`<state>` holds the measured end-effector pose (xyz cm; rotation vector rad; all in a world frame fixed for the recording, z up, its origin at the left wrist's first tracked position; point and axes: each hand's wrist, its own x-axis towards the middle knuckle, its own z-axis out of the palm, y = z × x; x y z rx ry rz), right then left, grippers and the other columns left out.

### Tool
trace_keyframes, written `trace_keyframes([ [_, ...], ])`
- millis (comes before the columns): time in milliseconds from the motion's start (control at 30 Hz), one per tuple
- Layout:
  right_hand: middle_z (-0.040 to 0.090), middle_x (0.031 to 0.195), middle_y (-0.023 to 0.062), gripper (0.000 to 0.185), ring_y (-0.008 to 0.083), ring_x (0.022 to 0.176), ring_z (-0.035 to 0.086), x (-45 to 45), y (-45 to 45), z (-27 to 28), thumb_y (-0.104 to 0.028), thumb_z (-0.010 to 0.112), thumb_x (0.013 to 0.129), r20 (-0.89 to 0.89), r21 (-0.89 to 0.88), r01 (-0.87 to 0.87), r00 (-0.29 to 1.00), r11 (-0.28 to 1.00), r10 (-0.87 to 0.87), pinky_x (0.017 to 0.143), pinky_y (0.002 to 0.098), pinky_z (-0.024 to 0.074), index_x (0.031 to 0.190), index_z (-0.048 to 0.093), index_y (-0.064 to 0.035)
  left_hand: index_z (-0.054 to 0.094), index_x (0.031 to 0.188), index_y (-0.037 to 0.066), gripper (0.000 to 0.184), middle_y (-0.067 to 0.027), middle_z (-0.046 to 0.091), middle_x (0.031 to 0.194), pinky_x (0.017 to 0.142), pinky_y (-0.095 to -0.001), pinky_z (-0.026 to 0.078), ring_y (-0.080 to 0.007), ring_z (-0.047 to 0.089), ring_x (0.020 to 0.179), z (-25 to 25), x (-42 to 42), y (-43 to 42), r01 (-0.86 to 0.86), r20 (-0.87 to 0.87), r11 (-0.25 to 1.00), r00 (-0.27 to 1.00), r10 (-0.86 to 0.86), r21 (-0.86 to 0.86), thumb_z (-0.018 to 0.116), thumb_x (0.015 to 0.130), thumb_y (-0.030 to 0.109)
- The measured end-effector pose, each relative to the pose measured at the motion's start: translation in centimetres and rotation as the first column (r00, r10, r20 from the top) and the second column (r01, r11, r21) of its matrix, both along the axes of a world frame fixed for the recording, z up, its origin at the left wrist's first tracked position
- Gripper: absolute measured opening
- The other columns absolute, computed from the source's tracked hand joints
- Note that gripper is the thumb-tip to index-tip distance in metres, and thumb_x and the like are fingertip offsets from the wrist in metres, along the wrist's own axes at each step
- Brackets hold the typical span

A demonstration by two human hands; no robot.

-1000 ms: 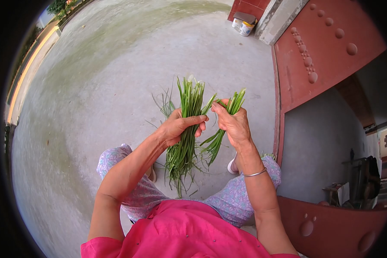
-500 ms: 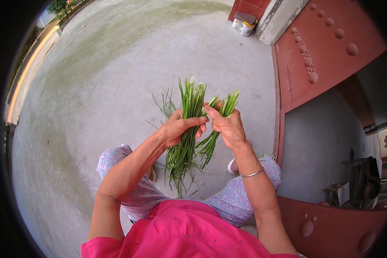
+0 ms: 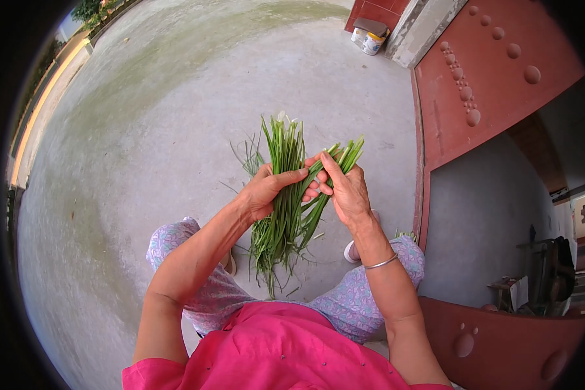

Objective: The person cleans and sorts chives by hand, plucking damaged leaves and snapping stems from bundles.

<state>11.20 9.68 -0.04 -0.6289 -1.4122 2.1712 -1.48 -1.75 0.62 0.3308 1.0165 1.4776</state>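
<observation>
Above the floor [image 3: 195, 117], between the knees [image 3: 172, 242], the left hand [image 3: 263, 193] has its fingers clamped round the big bunch [image 3: 285, 148] of greens, pale ends up. Just beside it, the right hand [image 3: 348, 194] closes on the small bunch [image 3: 352, 154], thumb raised against the stalks.

The left forearm [image 3: 208, 247] angles toward 1 o'clock, its elbow [image 3: 164, 299] bent; the left hand [image 3: 266, 192] curls closed, thumb toward 2. The right forearm [image 3: 377, 240] points to 11 o'clock; the right hand [image 3: 348, 192] also curls closed, thumb toward 11. The 2 hands' fingertips [image 3: 312, 192] sit near each other.
</observation>
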Motion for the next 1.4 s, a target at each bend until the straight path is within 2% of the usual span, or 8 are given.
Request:
trace_keyframes([
  [300,0.060,0.087,0.0046,0.022,0.0049,0.067,0.043,0.3,1.4,0.4,-0.021,0.050,0.098,-0.079,-0.068,0.127,0.988,0.989,-0.133,0.052,0.0216,0.0374,0.093,0.060,-0.0019,0.061,0.105,-0.001,0.019,-0.0127,0.066,0.095,0.074,-0.0331,0.055,-0.0196,0.066,0.088,-0.9,-1.3,0.2,-0.060,-0.113,0.998,0.992,0.060,0.009,0.058,0.093,0.013],
  [433,0.060,0.088,0.0045,0.021,0.0056,0.072,0.045,1.2,3.3,0.7,-0.021,0.049,0.098,-0.092,-0.060,0.184,0.978,0.981,-0.189,0.056,0.0219,0.0384,0.096,0.060,-0.0027,0.060,0.103,-0.001,0.018,-0.0145,0.067,0.096,0.081,-0.0353,0.055,-0.0230,0.066,0.096,0.0,-1.6,0.2,-0.134,-0.002,0.991,0.991,0.134,0.006,0.057,0.093,0.014],
  [600,0.063,0.096,0.0083,0.022,0.0136,0.084,0.054,2.7,6.1,1.2,-0.024,0.049,0.099,-0.067,0.035,0.314,0.948,0.949,-0.311,0.074,0.0302,0.0441,0.098,0.059,-0.0041,0.056,0.103,-0.001,0.020,-0.0137,0.067,0.090,0.081,-0.0371,0.056,-0.0257,0.067,0.088,0.6,-2.5,-0.1,-0.164,-0.009,0.986,0.986,0.164,0.008,0.058,0.093,0.016],
  [833,0.060,0.098,0.0099,0.019,0.0221,0.096,0.060,5.3,8.7,2.5,-0.022,0.049,0.099,-0.241,-0.206,0.309,0.904,0.928,-0.355,0.096,0.0462,0.0481,0.103,0.055,-0.0042,0.056,0.104,0.000,0.021,-0.0120,0.066,0.087,0.076,-0.0344,0.057,-0.0250,0.067,0.085,1.3,-3.2,-0.4,-0.200,-0.024,0.980,0.980,0.200,0.017,0.060,0.091,0.015],
  [967,0.057,0.091,0.0047,0.018,0.0135,0.082,0.057,6.5,10.0,3.0,-0.020,0.049,0.099,-0.320,-0.232,0.293,0.877,0.927,-0.358,0.085,0.0368,0.0504,0.105,0.054,-0.0038,0.057,0.103,0.000,0.020,-0.0120,0.066,0.085,0.075,-0.0341,0.057,-0.0240,0.067,0.082,1.5,-3.4,-0.5,-0.213,-0.033,0.977,0.976,0.213,0.018,0.059,0.091,0.015],
  [1000,0.054,0.088,0.0023,0.017,0.0094,0.073,0.051,6.7,10.3,3.0,-0.018,0.050,0.099,-0.310,-0.270,0.327,0.861,0.906,-0.403,0.075,0.0295,0.0483,0.106,0.054,-0.0035,0.057,0.103,-0.001,0.020,-0.0126,0.066,0.085,0.076,-0.0343,0.057,-0.0239,0.068,0.082,1.4,-3.5,-0.5,-0.210,-0.034,0.977,0.977,0.211,0.026,0.059,0.091,0.015],
  [1100,0.053,0.087,0.0033,0.019,0.0092,0.069,0.048,8.1,12.3,1.7,-0.019,0.052,0.097,-0.423,-0.383,0.184,0.836,0.906,-0.348,0.068,0.0273,0.0446,0.105,0.053,-0.0022,0.058,0.102,-0.001,0.019,-0.0117,0.067,0.083,0.074,-0.0334,0.057,-0.0224,0.068,0.078,1.2,-3.7,-0.5,-0.198,-0.036,0.979,0.979,0.200,0.046,0.060,0.091,0.014],
  [1400,0.045,0.078,0.0000,0.016,0.0069,0.061,0.038,8.4,12.6,2.0,-0.017,0.054,0.097,-0.469,-0.552,0.100,0.784,0.828,-0.407,0.054,0.0208,0.0357,0.103,0.052,-0.0015,0.058,0.099,0.000,0.017,-0.0042,0.060,0.069,0.060,-0.0285,0.050,-0.0147,0.059,0.062,1.4,-3.2,-0.5,-0.135,-0.127,0.990,0.982,0.138,0.036,0.059,0.091,0.015],
])
